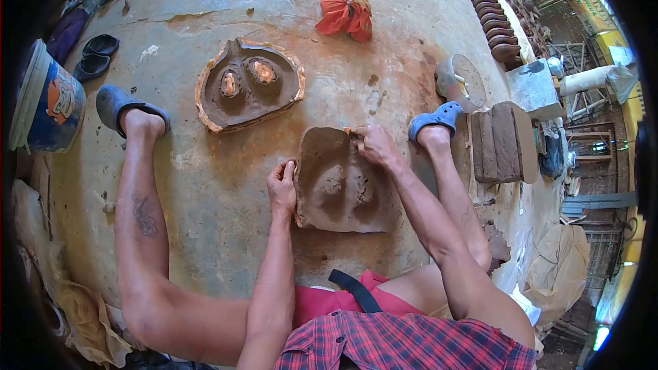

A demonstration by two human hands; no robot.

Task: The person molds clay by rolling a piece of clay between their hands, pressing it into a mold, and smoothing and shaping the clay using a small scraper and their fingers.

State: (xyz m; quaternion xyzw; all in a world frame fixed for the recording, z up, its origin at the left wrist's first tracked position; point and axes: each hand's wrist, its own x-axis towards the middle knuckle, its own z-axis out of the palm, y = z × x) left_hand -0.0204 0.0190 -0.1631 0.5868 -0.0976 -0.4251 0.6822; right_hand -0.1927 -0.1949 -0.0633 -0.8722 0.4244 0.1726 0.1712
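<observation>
A brown wet clay slab [327, 195] lies between my legs on the floor, sunk into two rounded hollows with a ridge between them. Orange edges peek out beneath it at the left side and top, so it seems to sit over a mold. My left hand [282, 186] grips its left edge, thumb up and fingers curled. At the top edge, my right hand [374, 145] is closed, with fingers pressed against the clay; its fingertips are partly hidden. Beyond the slab rests an orange-rimmed mold [299, 89] lined with dark clay, two oval openings showing in it.
A red cloth bundle [346, 16] lies farther off. On the right are stacked clay blocks [504, 144], a clear tub [460, 82] and a row of dark curved clay pieces [497, 27]. A bucket [55, 106] and dark clogs [96, 58] stand left.
</observation>
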